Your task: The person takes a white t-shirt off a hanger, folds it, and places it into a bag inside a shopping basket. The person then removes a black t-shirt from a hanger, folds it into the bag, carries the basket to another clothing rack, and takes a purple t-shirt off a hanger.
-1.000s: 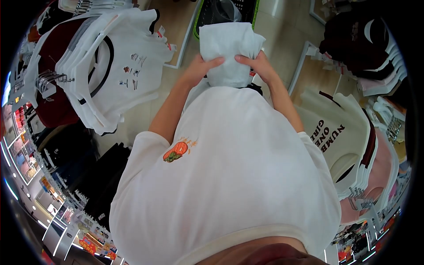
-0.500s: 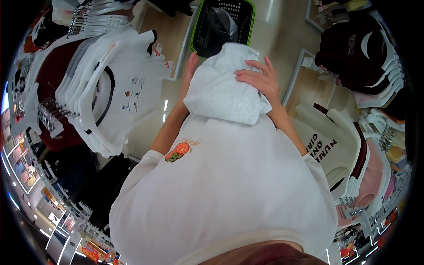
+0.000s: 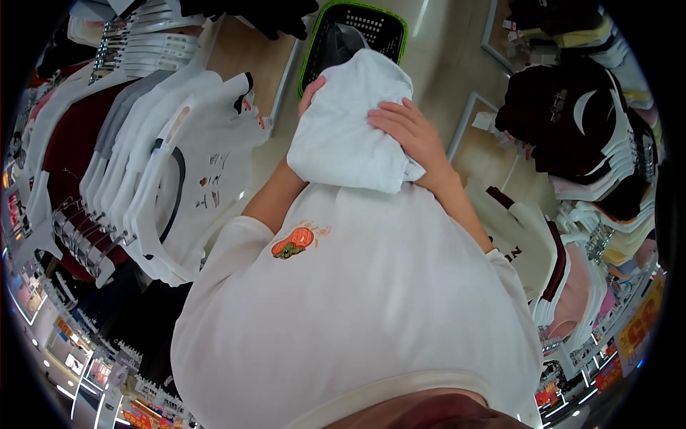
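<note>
A folded piece of white cloth (image 3: 346, 132), seemingly a garment, is held in front of my chest between both hands. My left hand (image 3: 311, 93) grips its left edge from the side and below; most of that hand is hidden behind the fabric. Across the right side lies my right hand (image 3: 414, 136), fingers over the top surface and the thumb out of sight. Just beyond the cloth stands a black basket with a green rim (image 3: 404, 36), and a dark grey item (image 3: 339, 44) lies inside it.
On the left, a rack holds white, grey and maroon shirts (image 3: 207, 171) on hangers. To the right hang dark shirts (image 3: 550, 118) and a cream shirt (image 3: 514, 243). Low wooden display platforms (image 3: 250, 57) edge the tiled floor (image 3: 443, 64).
The cloth has shifted slightly up and left and looks smoother on top. My left fingers now curl over its edge, and my right fingers are closer together.
</note>
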A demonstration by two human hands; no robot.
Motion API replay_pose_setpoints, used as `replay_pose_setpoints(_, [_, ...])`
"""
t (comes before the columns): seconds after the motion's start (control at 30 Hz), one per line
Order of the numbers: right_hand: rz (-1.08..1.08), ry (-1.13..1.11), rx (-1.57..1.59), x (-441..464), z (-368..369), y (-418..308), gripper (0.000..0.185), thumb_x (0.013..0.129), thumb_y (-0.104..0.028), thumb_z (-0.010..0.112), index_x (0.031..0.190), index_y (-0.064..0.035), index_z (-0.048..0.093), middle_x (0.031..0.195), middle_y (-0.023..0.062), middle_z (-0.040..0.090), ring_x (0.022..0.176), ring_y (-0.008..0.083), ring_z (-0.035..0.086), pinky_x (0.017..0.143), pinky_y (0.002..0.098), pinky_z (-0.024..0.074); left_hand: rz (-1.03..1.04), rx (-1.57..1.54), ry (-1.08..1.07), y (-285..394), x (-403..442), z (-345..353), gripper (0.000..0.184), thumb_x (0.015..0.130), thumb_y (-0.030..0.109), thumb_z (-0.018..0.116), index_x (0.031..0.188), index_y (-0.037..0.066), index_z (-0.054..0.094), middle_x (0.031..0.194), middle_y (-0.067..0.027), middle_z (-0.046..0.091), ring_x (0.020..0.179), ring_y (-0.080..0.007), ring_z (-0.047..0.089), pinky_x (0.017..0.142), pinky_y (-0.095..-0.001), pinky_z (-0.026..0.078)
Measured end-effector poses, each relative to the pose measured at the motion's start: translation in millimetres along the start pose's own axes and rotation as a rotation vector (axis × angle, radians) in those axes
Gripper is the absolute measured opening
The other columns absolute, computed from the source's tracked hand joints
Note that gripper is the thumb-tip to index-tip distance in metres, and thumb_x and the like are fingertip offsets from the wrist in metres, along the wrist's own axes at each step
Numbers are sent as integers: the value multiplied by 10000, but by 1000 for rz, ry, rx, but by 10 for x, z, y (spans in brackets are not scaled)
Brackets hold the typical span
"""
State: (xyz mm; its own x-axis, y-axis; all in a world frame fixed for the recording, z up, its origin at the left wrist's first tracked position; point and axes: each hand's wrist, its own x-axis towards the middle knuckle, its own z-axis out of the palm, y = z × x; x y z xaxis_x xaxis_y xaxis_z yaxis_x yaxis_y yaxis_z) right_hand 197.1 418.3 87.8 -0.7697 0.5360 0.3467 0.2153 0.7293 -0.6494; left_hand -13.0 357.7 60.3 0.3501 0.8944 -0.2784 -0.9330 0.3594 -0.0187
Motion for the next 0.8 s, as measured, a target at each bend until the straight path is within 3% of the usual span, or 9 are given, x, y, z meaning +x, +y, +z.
replay_pose_setpoints(0.13, [39,-38,-18,201,-3,94,448,709,-115,733,1147,-69,645,1105,84,692,1075,273,654,1001,457,484,46,35,186,117,261,-271,609,941,451,485,1415,70,477,1405,-175,523,1262,-299,545,1061,-438,439])
replay_pose_setpoints(0.2, [232,94,120,148,141,178,409,776,-98,713,1176,-67,637,1113,94,693,1045,243,668,959,451,508,-18,-156,-19,211,540,-888,608,952,466,474,1420,78,472,1407,-158,526,1271,-288,538,1071,-427,430])
replay_pose_setpoints(0.23, [328,162,189,91,241,241,389,809,-89,703,1191,-66,633,1116,99,693,1030,227,674,938,448,519,-50,-249,-122,258,610,-863,607,958,474,469,1422,82,469,1408,-149,528,1275,-283,535,1075,-422,426])
replay_pose_setpoints(0.27, [485,161,447,49,320,391,363,878,-113,689,1224,-39,611,1095,93,693,940,204,685,874,400,543,186,-243,-274,131,550,-855,650,964,530,445,1447,94,442,1451,-118,493,1335,-285,471,1122,-459,353])
replay_pose_setpoints(0.33, [847,464,907,500,229,188,359,893,-112,681,1228,-13,597,1051,77,694,845,208,685,823,366,550,173,-46,31,180,476,-400,709,964,590,405,1484,108,382,1513,-84,423,1398,-297,382,1158,-512,254])
replay_pose_setpoints(0.37, [896,450,954,643,151,150,372,915,-129,664,1252,-3,568,1094,78,674,910,211,664,800,361,550,186,-39,72,223,493,-312,733,959,610,393,1495,111,361,1528,-84,400,1411,-302,358,1159,-522,239])
replay_pose_setpoints(0.43, [957,499,1049,638,281,402,402,919,-143,666,1279,-13,545,1164,81,647,1000,208,640,824,377,544,212,-25,156,273,522,-226,779,949,651,367,1516,118,319,1557,-83,354,1436,-313,310,1160,-544,209])
replay_pose_setpoints(0.53, [1015,503,1184,614,305,560,461,919,-167,677,1323,-26,506,1257,84,601,1117,212,594,887,391,522,179,-30,68,339,613,-439,758,947,634,406,1503,123,342,1530,-106,390,1432,-306,317,1167,-547,200])
replay_pose_setpoints(0.8, [990,633,1365,652,89,977,557,948,-182,655,1428,-52,404,1382,93,528,1266,242,513,1067,406,419,38,292,506,168,971,-763,716,938,519,517,1475,83,330,1481,-143,418,1341,-289,406,1134,-473,280])
